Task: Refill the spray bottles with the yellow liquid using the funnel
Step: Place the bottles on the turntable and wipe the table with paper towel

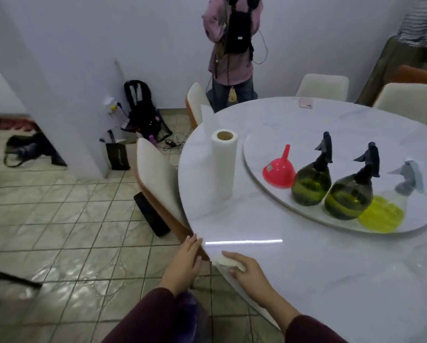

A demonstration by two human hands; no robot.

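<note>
Two dark green spray bottles point(311, 184) point(348, 196) with black trigger heads stand on the round turntable point(254, 147), each part full of yellow liquid. Right of them is a clear bottle point(383, 214) with a grey head and bright yellow liquid. A red funnel point(279, 170) sits mouth down to their left. My left hand point(186, 261) rests with straight fingers on a chair back at the table's edge. My right hand point(247, 271) holds a crumpled white paper wad point(228, 262) against the table edge.
A paper towel roll point(224, 164) stands upright on the white marble table point(306, 268), left of the turntable. White chairs point(158, 174) ring the table. A person point(232, 50) stands by the far wall. Bags and cables lie on the tiled floor at the left.
</note>
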